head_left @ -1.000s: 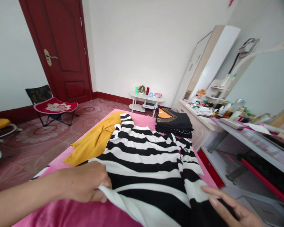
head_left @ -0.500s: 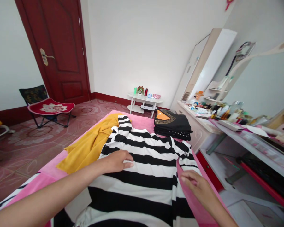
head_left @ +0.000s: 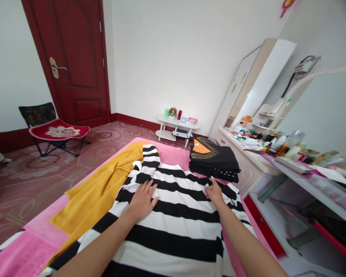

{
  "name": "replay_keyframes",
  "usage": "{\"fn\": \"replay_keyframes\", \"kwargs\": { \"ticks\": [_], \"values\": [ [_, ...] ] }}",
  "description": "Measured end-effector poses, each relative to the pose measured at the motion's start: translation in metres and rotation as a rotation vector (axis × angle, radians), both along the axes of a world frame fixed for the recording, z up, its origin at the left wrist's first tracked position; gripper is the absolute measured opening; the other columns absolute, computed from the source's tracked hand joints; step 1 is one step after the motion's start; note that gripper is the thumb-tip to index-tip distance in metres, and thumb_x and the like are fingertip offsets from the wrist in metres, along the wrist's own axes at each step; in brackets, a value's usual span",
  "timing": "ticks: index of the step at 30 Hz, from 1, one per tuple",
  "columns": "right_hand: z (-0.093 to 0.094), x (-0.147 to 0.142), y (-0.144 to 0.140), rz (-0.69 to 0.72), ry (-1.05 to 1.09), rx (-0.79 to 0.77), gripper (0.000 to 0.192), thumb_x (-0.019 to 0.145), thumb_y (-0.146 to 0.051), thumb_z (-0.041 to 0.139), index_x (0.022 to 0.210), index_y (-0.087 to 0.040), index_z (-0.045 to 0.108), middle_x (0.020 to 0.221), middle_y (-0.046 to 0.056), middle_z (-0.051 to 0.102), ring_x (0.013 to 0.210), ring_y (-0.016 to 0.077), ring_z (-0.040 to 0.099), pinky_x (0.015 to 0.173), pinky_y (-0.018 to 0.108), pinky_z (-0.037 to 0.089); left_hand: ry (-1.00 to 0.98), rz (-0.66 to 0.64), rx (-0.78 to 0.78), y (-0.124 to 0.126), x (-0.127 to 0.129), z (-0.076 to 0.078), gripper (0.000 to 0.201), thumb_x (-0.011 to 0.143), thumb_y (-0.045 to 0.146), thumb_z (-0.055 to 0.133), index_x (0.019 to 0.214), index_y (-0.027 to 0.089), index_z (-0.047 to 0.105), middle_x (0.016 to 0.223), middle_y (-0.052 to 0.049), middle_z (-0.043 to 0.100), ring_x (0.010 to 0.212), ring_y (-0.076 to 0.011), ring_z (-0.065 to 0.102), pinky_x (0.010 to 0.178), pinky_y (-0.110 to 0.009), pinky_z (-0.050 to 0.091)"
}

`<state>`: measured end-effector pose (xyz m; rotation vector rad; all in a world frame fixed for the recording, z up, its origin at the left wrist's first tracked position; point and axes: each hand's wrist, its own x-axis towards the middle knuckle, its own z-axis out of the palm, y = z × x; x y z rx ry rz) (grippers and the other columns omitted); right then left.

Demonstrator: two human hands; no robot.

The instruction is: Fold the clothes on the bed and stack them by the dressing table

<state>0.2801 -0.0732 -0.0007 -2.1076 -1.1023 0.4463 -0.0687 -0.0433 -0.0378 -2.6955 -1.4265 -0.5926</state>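
A black-and-white striped garment point(head_left: 178, 227) lies spread out over a pink bed cover point(head_left: 37, 246). My left hand point(head_left: 142, 198) rests flat on its upper left part, fingers spread. My right hand point(head_left: 215, 192) presses on the cloth near the upper right shoulder, fingers curled at the fabric's edge. A yellow cloth point(head_left: 100, 190) lies partly under the striped garment on the left. A folded black garment with orange and gold trim point(head_left: 213, 161) sits at the far right end of the bed, just beyond my right hand.
A white dresser point(head_left: 256, 152) crowded with bottles and small items runs along the right. A small white side table point(head_left: 177, 125) stands by the far wall. A red folding chair point(head_left: 56, 130) and a dark red door point(head_left: 75, 61) are at the left.
Both hands have moved farther up the striped garment. The left hand let go of the lower edge and now lies flat; the right hand moved from the side edge to the shoulder.
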Motion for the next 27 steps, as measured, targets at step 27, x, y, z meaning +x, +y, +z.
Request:
{"fn": "replay_keyframes", "kwargs": {
  "ticks": [27],
  "values": [
    [0.017, -0.029, 0.012, -0.042, -0.754, -0.289, 0.052, 0.086, -0.024, 0.042, 0.136, -0.013, 0.035, 0.124, 0.022, 0.054, 0.116, 0.0337, 0.051, 0.092, 0.051, 0.038, -0.058, 0.054, -0.066, -0.006, -0.001, 0.012, 0.061, 0.088, 0.055, 0.039, 0.137, 0.020, 0.042, 0.149, -0.012, 0.029, 0.130, -0.0341, 0.034, 0.109, -0.048, 0.024]
  ]
}}
